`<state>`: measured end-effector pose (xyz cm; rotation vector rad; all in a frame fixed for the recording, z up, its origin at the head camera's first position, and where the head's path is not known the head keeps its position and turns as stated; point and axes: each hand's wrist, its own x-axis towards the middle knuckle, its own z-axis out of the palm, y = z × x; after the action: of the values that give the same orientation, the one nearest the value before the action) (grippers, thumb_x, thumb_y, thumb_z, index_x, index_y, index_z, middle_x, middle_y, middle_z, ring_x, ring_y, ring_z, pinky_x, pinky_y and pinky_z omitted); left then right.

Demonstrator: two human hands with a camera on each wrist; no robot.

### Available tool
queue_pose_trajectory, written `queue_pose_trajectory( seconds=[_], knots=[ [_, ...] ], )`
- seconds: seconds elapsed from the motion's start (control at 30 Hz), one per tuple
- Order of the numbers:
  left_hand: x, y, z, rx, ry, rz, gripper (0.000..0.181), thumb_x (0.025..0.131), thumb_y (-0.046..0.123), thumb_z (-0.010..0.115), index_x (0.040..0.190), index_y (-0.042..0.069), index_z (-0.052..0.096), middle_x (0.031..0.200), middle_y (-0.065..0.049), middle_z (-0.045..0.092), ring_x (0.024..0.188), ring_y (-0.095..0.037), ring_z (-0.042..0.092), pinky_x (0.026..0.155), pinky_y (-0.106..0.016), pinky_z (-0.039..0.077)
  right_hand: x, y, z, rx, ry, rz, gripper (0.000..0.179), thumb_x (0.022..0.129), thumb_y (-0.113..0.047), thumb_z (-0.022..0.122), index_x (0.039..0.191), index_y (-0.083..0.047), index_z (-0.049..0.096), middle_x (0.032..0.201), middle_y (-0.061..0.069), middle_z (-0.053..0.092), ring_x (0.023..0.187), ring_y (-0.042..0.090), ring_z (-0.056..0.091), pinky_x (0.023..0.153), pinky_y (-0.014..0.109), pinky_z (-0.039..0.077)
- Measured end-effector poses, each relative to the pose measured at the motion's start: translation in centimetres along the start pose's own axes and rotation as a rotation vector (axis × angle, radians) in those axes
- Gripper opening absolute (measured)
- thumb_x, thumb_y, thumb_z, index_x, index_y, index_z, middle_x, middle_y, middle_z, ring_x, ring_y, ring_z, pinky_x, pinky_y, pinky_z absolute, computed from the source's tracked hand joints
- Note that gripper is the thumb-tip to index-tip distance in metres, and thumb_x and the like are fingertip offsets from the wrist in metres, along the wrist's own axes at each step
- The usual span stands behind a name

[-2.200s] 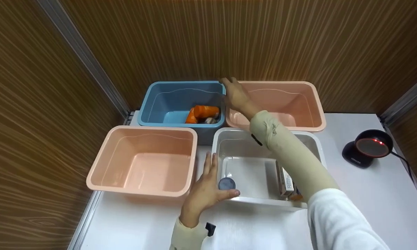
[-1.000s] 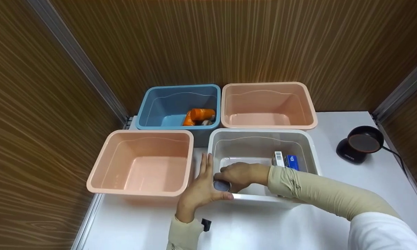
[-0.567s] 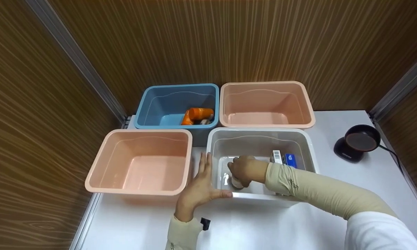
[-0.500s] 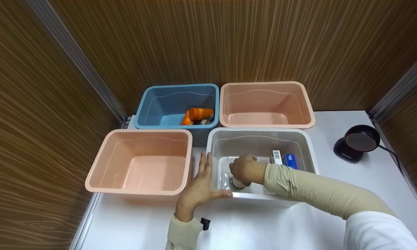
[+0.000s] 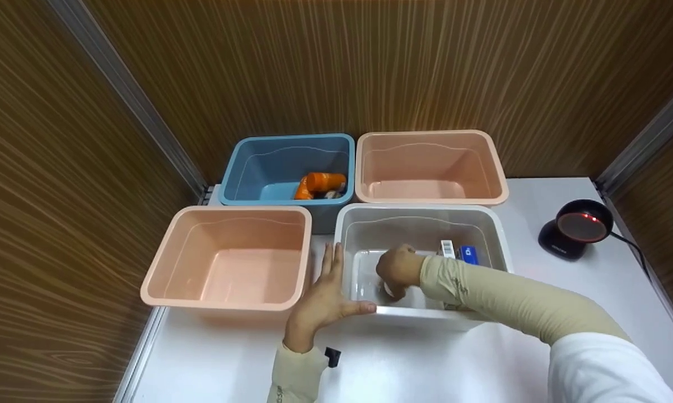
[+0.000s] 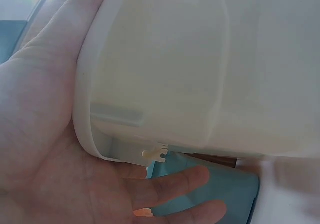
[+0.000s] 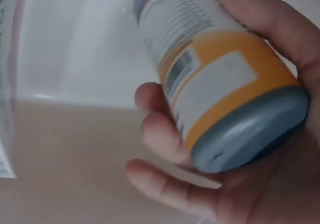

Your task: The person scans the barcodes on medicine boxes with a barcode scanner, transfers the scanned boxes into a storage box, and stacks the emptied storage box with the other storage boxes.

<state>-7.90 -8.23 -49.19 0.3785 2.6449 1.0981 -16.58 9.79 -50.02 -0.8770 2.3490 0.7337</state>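
Inside the white bin [image 5: 420, 311], my right hand [image 5: 399, 270] grips a pill bottle [image 7: 220, 73] with grey ends and an orange and white label bearing a barcode. In the head view the hand hides most of this bottle. My left hand [image 5: 322, 299] rests at the bin's near left corner, thumb along the front rim, two fingers straight beside the left wall. The left wrist view shows the bin's rim between thumb and fingers. A white box [image 5: 447, 249] and a blue box [image 5: 469, 254] stand at the bin's right, partly behind the right sleeve.
Behind is a blue bin [image 5: 291, 202] holding orange bottles [image 5: 325, 182], beside a peach bin [image 5: 431, 200]. Another peach bin [image 5: 224, 304] stands at left. At right, a black scanner [image 5: 583, 224] with red lights lit trails a cable [image 5: 633, 246]. Wood-grain walls enclose the table.
My right hand came down from between the back bins into the white bin, took hold of the bottle and shifted it slightly right. The left hand stayed. The scanner's lights went off, then on.
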Motion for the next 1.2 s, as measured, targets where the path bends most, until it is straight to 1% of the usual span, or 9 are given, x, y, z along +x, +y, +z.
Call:
queue_pose_trajectory(
  seconds=[0.1, 0.23, 0.37, 0.5, 0.6, 0.7, 0.87, 1.0, 1.2],
  knots=[
    [0.0, 0.0, 0.0, -0.009, -0.005, -0.002, 0.143, 0.066, 0.070, 0.083, 0.163, 0.017, -0.008, 0.167, -0.009, -0.018, 0.149, -0.042, 0.012, 0.111, -0.052, 0.034, -1.0, 2.6, -0.6, 0.233, 0.073, -0.071, 0.031, 0.074, -0.033, 0.083, 0.082, -0.009, 0.064, 0.075, 0.002, 0.060, 0.069, 0.020, 0.056, 0.063, 0.038, 0.052],
    [-0.1, -0.2, -0.1, -0.017, 0.001, -0.003, 0.142, 0.066, 0.069, 0.083, 0.163, 0.018, -0.008, 0.167, -0.008, -0.018, 0.149, -0.043, 0.014, 0.111, -0.053, 0.034, -3.3, 6.0, -1.7, 0.500, 0.188, -0.164, 0.042, 0.072, -0.022, 0.080, 0.103, -0.005, 0.057, 0.081, 0.002, 0.057, 0.068, 0.019, 0.054, 0.058, 0.035, 0.048],
    [-0.2, -0.1, -0.2, -0.013, 0.002, -0.009, 0.142, 0.066, 0.069, 0.082, 0.163, 0.019, -0.008, 0.166, -0.006, -0.019, 0.150, -0.042, 0.002, 0.111, -0.055, 0.033, -6.2, 8.9, -1.7, 0.813, 0.395, -0.236, 0.053, 0.076, -0.015, 0.077, 0.119, -0.006, 0.047, 0.089, 0.006, 0.059, 0.073, 0.021, 0.057, 0.063, 0.036, 0.050],
    [-0.1, 0.0, -0.2, -0.003, 0.005, -0.003, 0.142, 0.067, 0.070, 0.082, 0.163, 0.017, -0.008, 0.167, -0.007, -0.018, 0.149, -0.041, -0.013, 0.112, -0.057, 0.031, -9.2, 10.8, -0.9, 1.155, 0.570, -0.323, 0.069, 0.082, -0.009, 0.073, 0.140, -0.013, 0.037, 0.107, 0.012, 0.061, 0.088, 0.025, 0.060, 0.074, 0.039, 0.052],
    [-0.1, 0.0, -0.1, -0.015, 0.012, -0.003, 0.142, 0.066, 0.069, 0.083, 0.163, 0.017, -0.006, 0.167, -0.008, -0.016, 0.150, -0.042, -0.006, 0.112, -0.058, 0.031, -11.2, 11.4, -0.3, 1.329, 0.660, -0.389, 0.084, 0.084, -0.002, 0.071, 0.154, -0.021, 0.028, 0.120, 0.017, 0.060, 0.098, 0.030, 0.061, 0.080, 0.042, 0.053],
    [-0.2, 0.0, 0.0, -0.025, 0.023, -0.015, 0.142, 0.066, 0.069, 0.084, 0.163, 0.019, -0.005, 0.168, -0.007, -0.014, 0.150, -0.043, -0.001, 0.112, -0.059, 0.028, -13.1, 11.9, 0.1, 1.388, 0.770, -0.433, 0.090, 0.085, 0.004, 0.069, 0.158, -0.023, 0.024, 0.127, 0.018, 0.057, 0.103, 0.033, 0.059, 0.082, 0.042, 0.052],
    [-0.3, -0.1, 0.0, -0.023, 0.039, -0.013, 0.140, 0.067, 0.066, 0.085, 0.164, 0.017, -0.004, 0.168, -0.008, -0.013, 0.150, -0.043, -0.002, 0.113, -0.061, 0.025, -15.4, 12.5, 1.0, 1.424, 0.957, -0.386, 0.085, 0.082, 0.010, 0.067, 0.153, -0.015, 0.027, 0.127, 0.018, 0.053, 0.106, 0.034, 0.055, 0.084, 0.038, 0.051],
    [-0.3, 0.0, 0.1, -0.027, 0.041, 0.010, 0.140, 0.067, 0.066, 0.085, 0.163, 0.014, -0.003, 0.168, -0.010, -0.012, 0.149, -0.046, 0.010, 0.111, -0.058, 0.031, -17.1, 13.2, 2.0, 1.495, 1.039, -0.351, 0.079, 0.079, 0.017, 0.063, 0.145, -0.005, 0.026, 0.123, 0.019, 0.051, 0.106, 0.034, 0.057, 0.085, 0.035, 0.053],
    [-0.3, -0.1, 0.1, -0.036, 0.039, 0.013, 0.141, 0.066, 0.066, 0.085, 0.163, 0.013, -0.003, 0.168, -0.012, -0.013, 0.149, -0.045, 0.008, 0.112, -0.057, 0.030, -19.0, 13.9, 3.9, 1.513, 1.128, -0.279, 0.066, 0.085, 0.012, 0.063, 0.140, -0.003, 0.029, 0.122, 0.019, 0.049, 0.104, 0.031, 0.059, 0.085, 0.031, 0.052]
  ],
)
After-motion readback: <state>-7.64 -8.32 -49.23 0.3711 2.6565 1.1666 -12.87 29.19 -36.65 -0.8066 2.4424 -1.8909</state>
